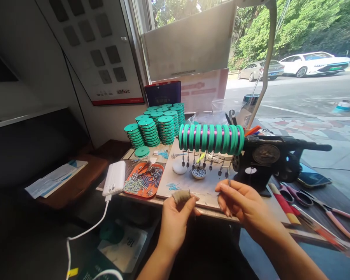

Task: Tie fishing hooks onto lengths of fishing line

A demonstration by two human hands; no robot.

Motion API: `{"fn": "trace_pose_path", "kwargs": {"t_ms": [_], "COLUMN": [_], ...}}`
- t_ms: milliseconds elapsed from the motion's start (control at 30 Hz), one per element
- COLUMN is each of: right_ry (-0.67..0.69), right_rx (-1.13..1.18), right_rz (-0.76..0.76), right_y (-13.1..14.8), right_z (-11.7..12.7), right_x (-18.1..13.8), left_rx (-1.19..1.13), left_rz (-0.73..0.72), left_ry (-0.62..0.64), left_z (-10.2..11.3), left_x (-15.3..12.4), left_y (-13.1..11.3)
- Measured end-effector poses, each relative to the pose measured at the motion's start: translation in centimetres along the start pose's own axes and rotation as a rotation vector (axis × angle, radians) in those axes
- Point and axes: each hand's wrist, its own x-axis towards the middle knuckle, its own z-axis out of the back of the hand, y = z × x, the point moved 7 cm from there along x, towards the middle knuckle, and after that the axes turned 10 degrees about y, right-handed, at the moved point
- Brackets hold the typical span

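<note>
My left hand (179, 214) is closed in a pinch at the board's front edge, with a beige cloth wrap (181, 196) around a finger. What its fingertips pinch is too small to make out. Opposite it, my right hand (239, 200) has thumb and forefinger together just below a thin dark hanging piece (229, 177); I cannot tell what they grip. Above both hands, a row of green spools (211, 139) wound with purple line sits on a black winding device (265, 155). Several small dark weights (210, 167) hang under the spools.
A pale board (169, 179) carries a bowl of small beads (198, 173), a white round object (179, 167) and blue tubes (173, 186). Left are an orange tray (142, 192), stacked green spools (166, 130) and a corded power bank (114, 178). Scissors (297, 196) lie right.
</note>
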Motion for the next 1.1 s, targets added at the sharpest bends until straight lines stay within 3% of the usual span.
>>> {"fn": "trace_pose_path", "kwargs": {"t_ms": [167, 233, 467, 833, 933, 1100], "right_ry": [0.099, 0.109, 0.229, 0.270, 0.232, 0.169], "right_rx": [0.119, 0.108, -0.127, -0.387, -0.337, -0.050], "right_rz": [-0.093, -0.106, -0.140, -0.073, -0.075, -0.131], "right_y": [-1.1, -1.4, -3.0, -3.7, -4.1, -5.4], "right_z": [-1.3, -1.3, -2.6, -4.2, -3.9, -3.7], "right_x": [-0.1, -0.2, -0.5, -1.3, -1.3, -1.3], "left_rx": [-0.185, -0.251, -0.347, -0.139, -0.133, -0.110], "left_rz": [0.156, 0.213, 0.229, 0.176, 0.169, 0.139], "left_ry": [0.298, 0.331, 0.286, 0.144, 0.115, 0.121], "left_z": [-2.4, -2.7, -1.9, 0.0, 0.3, 0.0], "left_x": [-1.3, -1.8, -3.0, -4.8, -5.2, -5.3], "left_y": [1.1, 2.0, 3.2, 3.2, 3.3, 2.9]}}
